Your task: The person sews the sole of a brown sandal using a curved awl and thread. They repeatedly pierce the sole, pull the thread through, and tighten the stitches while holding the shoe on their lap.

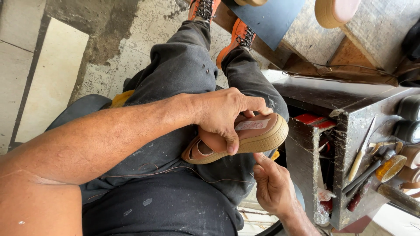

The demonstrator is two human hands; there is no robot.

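Sandal sole (258, 133) — under left hand (223, 111), above right hand (273, 185)

Two hands are at work over the lap: the left hand (223, 114) and the right hand (272, 187). Between them is one shoe sole (245, 139), tan-edged with a brown face, bearing one pale label (253, 125). One thin thread (175, 169) trails across the dark trousers. At the top edge of the view there are two orange shoes with black laces, one (200, 8) beside the other (238, 36). On the workbench at the right I count one red box (311, 119) near its left edge, two dark round jars (410, 119) along its right edge, and one more sole (334, 11) at the far top.
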